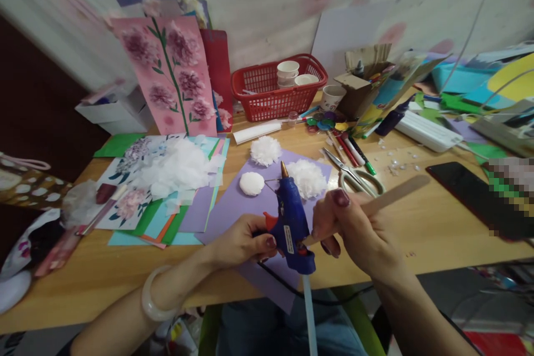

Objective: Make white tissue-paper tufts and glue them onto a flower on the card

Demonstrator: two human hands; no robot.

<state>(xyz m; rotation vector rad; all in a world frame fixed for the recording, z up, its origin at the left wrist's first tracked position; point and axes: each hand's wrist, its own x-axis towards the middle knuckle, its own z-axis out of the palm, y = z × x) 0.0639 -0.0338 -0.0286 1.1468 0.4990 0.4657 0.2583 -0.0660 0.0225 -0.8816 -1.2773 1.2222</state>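
Observation:
A blue glue gun (291, 211) with a red trigger is upright at the front middle, nozzle pointing away, a long glue stick (309, 311) coming out of its rear. My left hand (246, 242) is closed around its handle side. My right hand (354, 228) is closed on a flat wooden stick (398, 196), with its fingertips close by the gun's rear. Behind the gun, a purple sheet (231, 197) bears two white ruffled paper flowers (266, 151) (307, 179) and a round white pad (252, 183).
Scissors (354, 173), markers (350, 150) and a black phone (479, 197) lie to the right. A red basket (275, 101) with cups stands behind. White tissue pieces (179, 167) cover coloured sheets at left, before a pink flower picture (169, 78). A black cord (283, 286) runs near the front edge.

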